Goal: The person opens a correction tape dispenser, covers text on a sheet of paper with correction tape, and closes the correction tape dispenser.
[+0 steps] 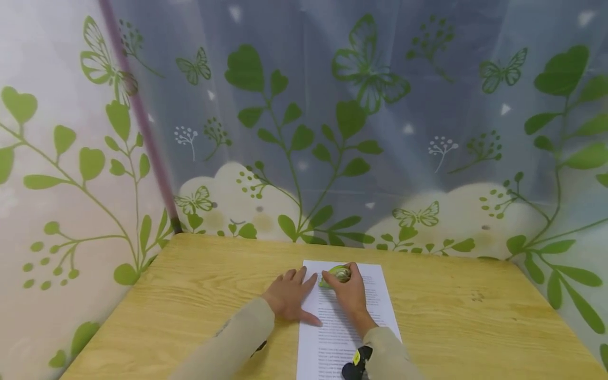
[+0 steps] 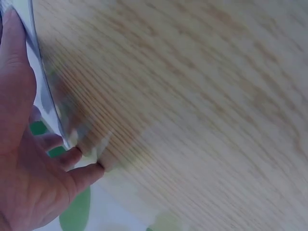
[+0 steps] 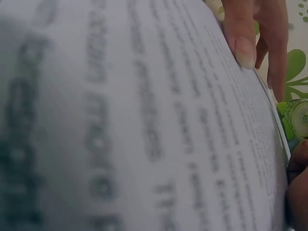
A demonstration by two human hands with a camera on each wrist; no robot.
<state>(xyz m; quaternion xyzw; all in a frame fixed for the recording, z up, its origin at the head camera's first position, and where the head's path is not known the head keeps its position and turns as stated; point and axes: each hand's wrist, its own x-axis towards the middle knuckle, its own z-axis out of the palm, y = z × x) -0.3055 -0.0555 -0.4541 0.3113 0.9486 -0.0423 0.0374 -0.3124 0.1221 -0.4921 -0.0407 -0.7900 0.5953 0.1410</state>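
the right hand (image 1: 349, 296) has its grip clenched around a small green tool (image 1: 341, 273) with a see-through round body, possibly a correction tape; thumb and fingers cover much of it, so its tip and the spot where it meets the page are hidden. the tool is over the upper part of a printed sheet (image 1: 309, 351), near the sheet's top edge and toward the middle of the desk's far edge. the desk (image 1: 465, 316) shows both far corners, but its near edge is cut off, as is the bottom of the sheet.

the left hand (image 1: 287, 298) has its grip released: fingers spread, lying across the sheet's left edge, with the thumb on the page and the outer fingers reaching onto the desk. the left wrist view catches this hand only in part, at its left border, with just a sliver of paper.

in the right wrist view the print is close and badly blurred, only stray words coming through; the tool is cropped at the right border, its clear wheel partly visible above the thumb. from the head the lines are too small to read. the right forearm and a black wrist device (image 1: 357, 363) hide part of the lower text. beyond the desk's far edge hangs a leaf-and-butterfly curtain (image 1: 304, 179).
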